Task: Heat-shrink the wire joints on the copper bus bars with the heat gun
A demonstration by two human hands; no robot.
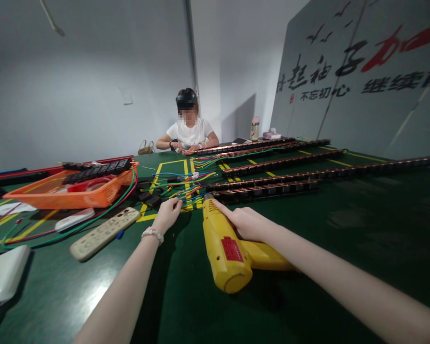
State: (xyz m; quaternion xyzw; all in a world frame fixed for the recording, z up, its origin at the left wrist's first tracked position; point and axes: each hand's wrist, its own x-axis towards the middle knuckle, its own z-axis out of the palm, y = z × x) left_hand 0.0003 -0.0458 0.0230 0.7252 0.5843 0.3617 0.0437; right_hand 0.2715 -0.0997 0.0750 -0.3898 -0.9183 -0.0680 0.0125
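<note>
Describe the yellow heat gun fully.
The yellow heat gun looks like hard plastic, with a thick body, a rounded rear end toward the viewer, slots near the front and a short, dark nozzle pointing away, toward coloured wires. A red label sits on the body, its print too small to read. The handle extends rightward, partly behind the forearm. The right hand holds it. Whether it is running or touches the green tabletop is unclear.

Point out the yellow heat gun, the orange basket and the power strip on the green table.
Yellow heat gun (215,241): head view, on its barrel.
Orange basket (89,199): head view, on its near wall.
Power strip (105,234): head view, mid-body.
</note>
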